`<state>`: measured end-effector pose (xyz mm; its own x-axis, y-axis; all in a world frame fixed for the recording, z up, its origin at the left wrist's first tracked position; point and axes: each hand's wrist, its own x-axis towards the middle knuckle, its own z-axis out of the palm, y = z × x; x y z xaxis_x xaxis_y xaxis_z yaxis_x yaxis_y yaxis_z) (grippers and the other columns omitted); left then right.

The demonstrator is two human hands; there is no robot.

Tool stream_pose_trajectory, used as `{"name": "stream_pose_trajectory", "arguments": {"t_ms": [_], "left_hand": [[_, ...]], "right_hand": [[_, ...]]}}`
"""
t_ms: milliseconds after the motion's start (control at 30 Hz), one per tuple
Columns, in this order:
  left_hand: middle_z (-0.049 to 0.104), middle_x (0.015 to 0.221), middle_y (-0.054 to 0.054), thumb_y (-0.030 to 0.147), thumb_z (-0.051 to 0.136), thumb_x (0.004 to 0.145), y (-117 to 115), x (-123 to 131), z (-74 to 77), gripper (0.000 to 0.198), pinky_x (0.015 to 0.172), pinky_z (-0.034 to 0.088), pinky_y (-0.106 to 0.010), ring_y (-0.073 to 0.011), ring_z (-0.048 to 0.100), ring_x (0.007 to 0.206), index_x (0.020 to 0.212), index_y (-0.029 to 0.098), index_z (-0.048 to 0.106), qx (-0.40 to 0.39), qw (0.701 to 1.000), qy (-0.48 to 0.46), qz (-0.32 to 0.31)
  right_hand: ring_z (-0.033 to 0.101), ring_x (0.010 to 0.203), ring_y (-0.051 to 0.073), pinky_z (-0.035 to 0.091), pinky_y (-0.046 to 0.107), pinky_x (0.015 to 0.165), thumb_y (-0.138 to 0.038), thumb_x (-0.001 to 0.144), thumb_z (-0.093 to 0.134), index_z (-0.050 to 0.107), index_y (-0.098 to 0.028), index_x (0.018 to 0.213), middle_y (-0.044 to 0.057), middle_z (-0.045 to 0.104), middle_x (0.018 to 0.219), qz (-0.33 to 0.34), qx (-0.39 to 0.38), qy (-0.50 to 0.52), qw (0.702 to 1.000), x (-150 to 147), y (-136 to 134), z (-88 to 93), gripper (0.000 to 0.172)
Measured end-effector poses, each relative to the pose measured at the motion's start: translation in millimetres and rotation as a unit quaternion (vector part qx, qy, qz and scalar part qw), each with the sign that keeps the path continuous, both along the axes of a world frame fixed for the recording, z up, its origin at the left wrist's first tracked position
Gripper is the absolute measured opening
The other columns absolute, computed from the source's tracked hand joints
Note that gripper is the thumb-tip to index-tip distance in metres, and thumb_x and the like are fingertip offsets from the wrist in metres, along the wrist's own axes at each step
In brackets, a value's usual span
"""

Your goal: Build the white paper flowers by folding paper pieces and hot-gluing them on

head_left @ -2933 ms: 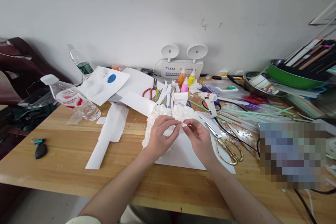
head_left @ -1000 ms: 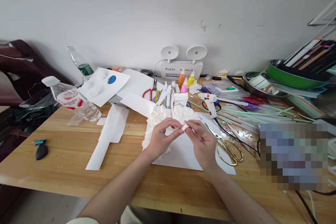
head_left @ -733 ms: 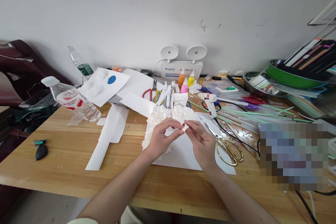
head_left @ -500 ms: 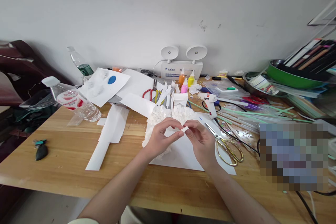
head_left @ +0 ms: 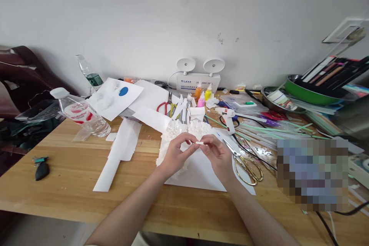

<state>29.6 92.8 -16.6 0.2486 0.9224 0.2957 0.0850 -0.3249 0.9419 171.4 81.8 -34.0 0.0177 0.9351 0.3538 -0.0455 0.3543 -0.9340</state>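
Observation:
Between my fingertips is a small white strip of paper [head_left: 199, 143]. My left hand [head_left: 179, 153] pinches its left end, thumb against fingers. From the other side my right hand [head_left: 218, 155] has its fingers closed on the same strip. Both hands are held over a white sheet [head_left: 198, 175] on the table. Behind and left of them is a heap of small white scraps [head_left: 167, 142], partly hidden by my left hand. Gold-handled scissors [head_left: 249, 170] lie just right of my right hand, and a white glue gun [head_left: 229, 121] rests behind them.
A wooden table [head_left: 77, 184] holds a tilted water bottle [head_left: 83, 113], cut paper strips [head_left: 115, 161], red-handled pliers [head_left: 164, 107] and several paint bottles [head_left: 201, 100]. On the right are thin sticks [head_left: 259, 132], a green bowl of pens [head_left: 308, 90] and a black cable [head_left: 256, 153].
The white strip has turned from slanted to nearly level between my fingers. My hands stay close together in almost the same place. The camera view has tilted up slightly.

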Motion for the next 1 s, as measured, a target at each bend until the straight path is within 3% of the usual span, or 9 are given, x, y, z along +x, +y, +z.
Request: {"name": "stream_pose_trajectory", "arguments": {"t_ms": [67, 100, 200, 333, 400, 500, 667, 833, 1000], "left_hand": [[0.057, 0.08, -0.004, 0.026, 0.056, 0.077, 2.0, -2.0, -1.2, 0.008, 0.071, 0.039, -0.027, -0.0143, 0.05, 0.076, 0.078, 0.018, 0.057, -0.004, 1.0, -0.007, 0.012], [0.057, 0.08, -0.004, 0.026, 0.056, 0.077, 3.0, -3.0, -1.8, 0.009, 0.071, 0.039, -0.027, -0.0144, 0.05, 0.077, 0.078, 0.018, 0.057, -0.007, 1.0, -0.012, 0.017], [0.057, 0.079, -0.003, 0.027, 0.055, 0.078, 4.9, -5.6, -1.9, 0.009, 0.071, 0.038, -0.027, -0.0142, 0.05, 0.076, 0.078, 0.018, 0.057, -0.016, 0.999, -0.029, 0.021], [0.056, 0.078, -0.003, 0.027, 0.056, 0.077, 3.6, -7.4, 1.8, 0.009, 0.072, 0.037, -0.026, -0.0136, 0.049, 0.076, 0.077, 0.018, 0.057, -0.03, 0.998, -0.055, 0.022], [0.056, 0.078, -0.002, 0.027, 0.057, 0.076, 3.1, -8.0, 3.2, 0.009, 0.073, 0.036, -0.026, -0.0135, 0.049, 0.077, 0.076, 0.018, 0.058, -0.044, 0.996, -0.073, 0.021], [0.055, 0.076, -0.001, 0.028, 0.06, 0.073, 4.8, -8.8, 2.7, 0.01, 0.07, 0.036, -0.025, -0.0116, 0.048, 0.072, 0.076, 0.018, 0.059, -0.111, 0.984, -0.141, 0.02], [0.053, 0.068, 0.002, 0.028, 0.063, 0.071, 9.4, -9.3, 1.9, 0.011, 0.068, 0.036, -0.023, -0.008, 0.046, 0.063, 0.075, 0.018, 0.06, -0.207, 0.93, -0.305, -0.006], [0.052, 0.069, 0.0, 0.027, 0.065, 0.07, 9.1, -9.8, 6.6, 0.011, 0.066, 0.038, -0.022, -0.0087, 0.047, 0.068, 0.074, 0.017, 0.062, -0.238, 0.881, -0.408, -0.018], [0.051, 0.073, 0.0, 0.025, 0.066, 0.068, 9.6, -9.9, 6.4, 0.011, 0.067, 0.039, -0.023, -0.0094, 0.048, 0.073, 0.074, 0.017, 0.061, -0.248, 0.872, -0.42, -0.035]], "right_hand": [[0.051, 0.08, 0.017, 0.04, 0.031, 0.074, -0.027, 0.073, 0.058, 0.059, -0.02, 0.078, 0.003, 0.056, 0.081, -0.053, 0.002, -0.053, 0.997, 13.1, 10.3, -2.1, 0.009], [0.051, 0.079, 0.017, 0.039, 0.032, 0.074, -0.03, 0.073, 0.057, 0.059, -0.019, 0.077, 0.004, 0.057, 0.08, -0.12, -0.011, -0.073, 0.99, 22.3, 17.8, -3.7, 0.012], [0.05, 0.07, 0.018, 0.04, 0.032, 0.067, -0.039, 0.068, 0.057, 0.059, -0.016, 0.08, 0.006, 0.058, 0.079, -0.307, -0.104, -0.14, 0.936, 54.7, 46.7, -10.8, 0.026], [0.048, 0.088, 0.028, 0.035, 0.041, 0.076, -0.045, 0.058, 0.06, 0.059, -0.015, 0.089, 0.013, 0.058, 0.091, -0.368, -0.182, -0.331, 0.849, 84.5, 83.7, -21.4, 0.043], [0.045, 0.093, 0.035, 0.031, 0.047, 0.077, -0.045, 0.051, 0.065, 0.061, -0.015, 0.076, 0.015, 0.058, 0.089, -0.36, -0.193, -0.358, 0.84, 87.8, 95.1, -24.6, 0.039], [0.042, 0.095, 0.037, 0.029, 0.048, 0.076, -0.046, 0.052, 0.063, 0.059, -0.016, 0.063, 0.015, 0.059, 0.086, -0.35, -0.175, -0.357, 0.848, 85.1, 101.2, -23.7, 0.032], [0.048, 0.068, 0.019, 0.037, 0.031, 0.062, -0.051, 0.067, 0.051, 0.059, -0.015, 0.077, 0.005, 0.057, 0.07, -0.301, -0.123, -0.306, 0.895, 81.7, 86.1, -5.8, 0.038], [0.042, 0.051, 0.012, 0.033, 0.025, 0.048, -0.047, 0.068, 0.056, 0.059, -0.017, 0.084, -0.002, 0.047, 0.056, -0.203, -0.112, -0.114, 0.966, 75.4, 53.2, 10.5, 0.034], [0.039, 0.049, 0.012, 0.031, 0.026, 0.045, -0.039, 0.064, 0.062, 0.055, -0.017, 0.061, -0.002, 0.042, 0.052, -0.102, -0.138, -0.004, 0.985, 61.8, 28.8, 3.3, 0.023]]}}
